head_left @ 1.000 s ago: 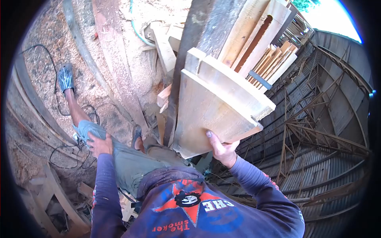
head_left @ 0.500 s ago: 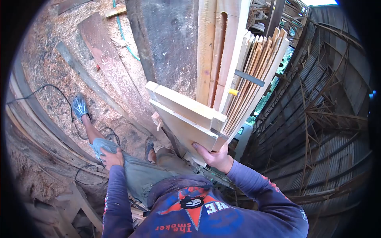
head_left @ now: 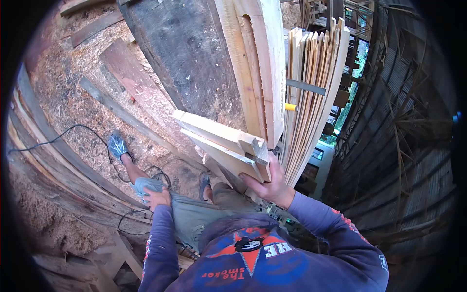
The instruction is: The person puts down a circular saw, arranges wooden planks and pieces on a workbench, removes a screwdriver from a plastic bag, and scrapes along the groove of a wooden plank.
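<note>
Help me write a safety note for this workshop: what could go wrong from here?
The right hand alone grips the boards near one end, while the left hand rests on the leg; the boards might tip or slide apart. The black cord runs close to the left shoe, so it could trip the person.

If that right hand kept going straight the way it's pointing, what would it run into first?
The boards that the right hand grips come first. Beyond them, the line seems to run toward the reddish plank, though depth is unclear.
</note>
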`<state>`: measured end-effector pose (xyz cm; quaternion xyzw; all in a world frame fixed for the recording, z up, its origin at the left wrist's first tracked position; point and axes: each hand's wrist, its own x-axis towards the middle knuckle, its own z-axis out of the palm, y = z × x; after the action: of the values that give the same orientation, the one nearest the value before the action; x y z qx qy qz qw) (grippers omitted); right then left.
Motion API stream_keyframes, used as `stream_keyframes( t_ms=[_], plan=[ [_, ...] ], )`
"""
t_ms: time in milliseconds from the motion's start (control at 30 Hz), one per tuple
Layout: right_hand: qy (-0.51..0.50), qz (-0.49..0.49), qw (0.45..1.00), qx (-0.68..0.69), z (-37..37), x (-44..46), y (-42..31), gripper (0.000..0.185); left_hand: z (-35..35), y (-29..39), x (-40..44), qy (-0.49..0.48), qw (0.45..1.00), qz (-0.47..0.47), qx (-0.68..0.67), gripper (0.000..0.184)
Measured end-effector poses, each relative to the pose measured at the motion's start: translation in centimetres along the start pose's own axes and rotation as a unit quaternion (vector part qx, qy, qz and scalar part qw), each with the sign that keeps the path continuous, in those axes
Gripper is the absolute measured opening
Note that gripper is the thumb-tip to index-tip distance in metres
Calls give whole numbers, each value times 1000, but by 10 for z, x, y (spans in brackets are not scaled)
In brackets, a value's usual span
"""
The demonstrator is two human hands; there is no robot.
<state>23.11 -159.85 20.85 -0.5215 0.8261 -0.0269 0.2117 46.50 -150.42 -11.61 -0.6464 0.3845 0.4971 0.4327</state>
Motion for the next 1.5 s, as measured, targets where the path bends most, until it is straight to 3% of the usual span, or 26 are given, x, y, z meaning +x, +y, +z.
stream_keyframes(
  t_ms=[500,567,633,767,867,967,1067,1100,1133,1200,1233,1267,1300,1333,1400,1433,1500],
  plan=[
    [9,10,998,55,-5,-5,2,60,8,-33,3,23,996,58,-69,98],
    [26,6,998,60,-3,-8,3,60,15,-51,11,44,991,75,-102,94],
    [36,3,996,77,-4,-9,4,60,23,-76,21,72,971,167,-153,87],
    [65,-30,994,87,-6,-12,8,60,19,-110,15,151,951,212,-168,78],
    [85,-49,992,78,-2,-16,16,54,19,-140,29,207,928,248,-188,59],
    [38,-25,995,93,4,-20,22,57,-1,-166,-7,216,934,233,-164,51],
    [-29,-1,983,182,-14,-29,22,62,-5,-206,-2,205,923,320,-55,50],
    [121,-84,977,153,-2,-33,26,63,-10,-223,21,195,914,354,20,50],
    [262,-163,945,106,23,-34,32,64,-17,-239,49,140,888,437,-2,50],
    [474,-187,855,-95,53,-53,23,64,-37,-230,41,100,900,424,-2,48],
    [529,-218,812,116,35,-88,16,52,-39,-223,24,80,905,417,-2,47],
    [499,-209,823,172,42,-120,16,48,-43,-218,26,132,891,425,93,43],
    [402,-201,862,235,44,-164,25,44,-51,-206,14,189,865,424,190,38],
    [420,-214,845,252,65,-191,37,43,-59,-186,-16,246,830,417,278,34],
    [281,-177,908,255,82,-276,92,31,-31,-138,-62,328,758,513,235,28],
    [298,-139,917,228,115,-310,121,17,-8,-107,-100,396,683,592,160,23],
    [323,-15,920,223,120,-407,184,15,41,-47,-180,304,617,700,193,21]
  ],
)
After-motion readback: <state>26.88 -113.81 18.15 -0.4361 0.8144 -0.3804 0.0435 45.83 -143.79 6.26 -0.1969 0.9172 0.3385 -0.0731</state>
